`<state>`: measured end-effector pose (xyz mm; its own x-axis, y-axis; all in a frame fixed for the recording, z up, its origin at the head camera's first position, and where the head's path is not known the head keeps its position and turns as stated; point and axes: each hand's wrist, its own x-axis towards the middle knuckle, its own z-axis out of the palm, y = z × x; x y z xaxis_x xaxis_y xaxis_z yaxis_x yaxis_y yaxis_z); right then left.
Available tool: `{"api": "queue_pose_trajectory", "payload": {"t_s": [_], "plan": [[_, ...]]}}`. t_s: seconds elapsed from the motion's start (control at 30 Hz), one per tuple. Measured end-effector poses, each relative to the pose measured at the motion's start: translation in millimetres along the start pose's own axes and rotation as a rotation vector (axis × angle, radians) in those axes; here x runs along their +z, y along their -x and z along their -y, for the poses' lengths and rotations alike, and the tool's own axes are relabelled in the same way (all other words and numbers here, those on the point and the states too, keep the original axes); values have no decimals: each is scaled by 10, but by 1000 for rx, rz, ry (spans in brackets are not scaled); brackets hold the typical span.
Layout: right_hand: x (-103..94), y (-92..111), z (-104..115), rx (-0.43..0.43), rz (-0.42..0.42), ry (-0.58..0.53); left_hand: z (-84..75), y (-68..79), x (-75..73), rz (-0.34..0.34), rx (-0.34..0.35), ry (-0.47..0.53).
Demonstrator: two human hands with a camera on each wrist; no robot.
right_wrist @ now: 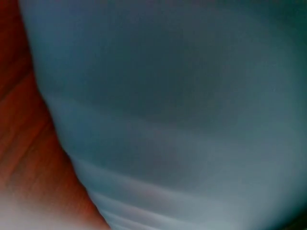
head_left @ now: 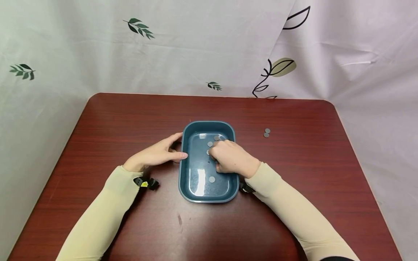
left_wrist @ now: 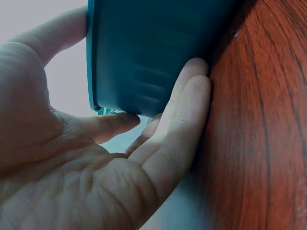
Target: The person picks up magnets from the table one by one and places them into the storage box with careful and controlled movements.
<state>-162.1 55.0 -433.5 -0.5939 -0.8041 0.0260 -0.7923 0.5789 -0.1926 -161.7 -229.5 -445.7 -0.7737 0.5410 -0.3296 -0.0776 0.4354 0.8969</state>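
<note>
A blue rectangular tray (head_left: pixel 184 181) rests on the table, several small grey coin-like discs (head_left: pixel 212 179) scattered over its floor. At its left side, my left hand (head_left: pixel 160 151) holds it with the thumb over the rim; in the left wrist view, the left fingers (left_wrist: pixel 184 108) lie along the outer wall, low by the tabletop. My right hand (head_left: pixel 232 156) reaches over the right rim into the tray, fingers bent down among the discs. The right fingertips are hidden under the hand, so I cannot tell whether they pinch a disc. A pale sleeve (right_wrist: pixel 158 120) fills the right wrist view.
Two more grey discs (head_left: pixel 266 133) lie together on the reddish-brown wooden table (head_left: pixel 303 145), right of the tray. A white curtain with leaf prints (head_left: pixel 196 47) hangs behind the table. Dark wrist cameras (head_left: pixel 146 182) sit under both cuffs.
</note>
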Motion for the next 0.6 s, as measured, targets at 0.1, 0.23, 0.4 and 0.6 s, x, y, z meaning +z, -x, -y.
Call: {"api": "queue_pose_trajectory", "payload": {"t_s": [0.1, 0.23, 0.4, 0.6], "plan": [[6, -5, -2, 9, 2, 5, 3, -4, -2, 4, 1, 2], [2, -7, 1, 13, 5, 8, 13, -9, -2, 4, -2, 0], [-9, 0, 13, 17, 14, 10, 13, -4, 3, 6, -5, 3], [-19, 8, 28, 23, 22, 29, 14, -2, -1, 7, -3, -6]]}}
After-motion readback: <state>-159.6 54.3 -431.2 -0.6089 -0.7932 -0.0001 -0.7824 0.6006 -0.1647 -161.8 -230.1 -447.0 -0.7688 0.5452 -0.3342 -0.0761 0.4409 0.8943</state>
